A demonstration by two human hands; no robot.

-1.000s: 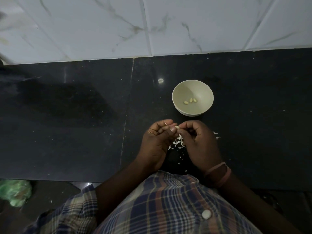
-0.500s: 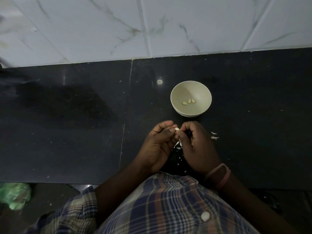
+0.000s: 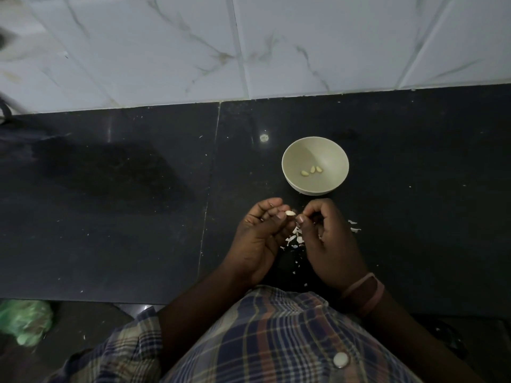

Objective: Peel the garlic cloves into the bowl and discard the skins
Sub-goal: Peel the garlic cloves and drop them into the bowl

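Note:
A pale round bowl stands on the black counter, and three peeled garlic cloves lie in its bottom. Just in front of it, my left hand pinches a small pale garlic clove between thumb and fingertips. My right hand is a short gap to the right, thumb and forefinger closed on a scrap of garlic skin; how much it holds is hard to tell. White garlic skins lie scattered on the counter between and below my hands, and a few more skin bits lie to the right.
A white marble-tiled wall backs the counter. Below the counter's front edge on the left lies a green plastic bag. My plaid shirt fills the bottom of the view. A pink band is on my right wrist.
My hands have drawn slightly apart; the clove stays in my left fingertips while my right thumb and finger pulled away to the right. More skin bits show between the hands.

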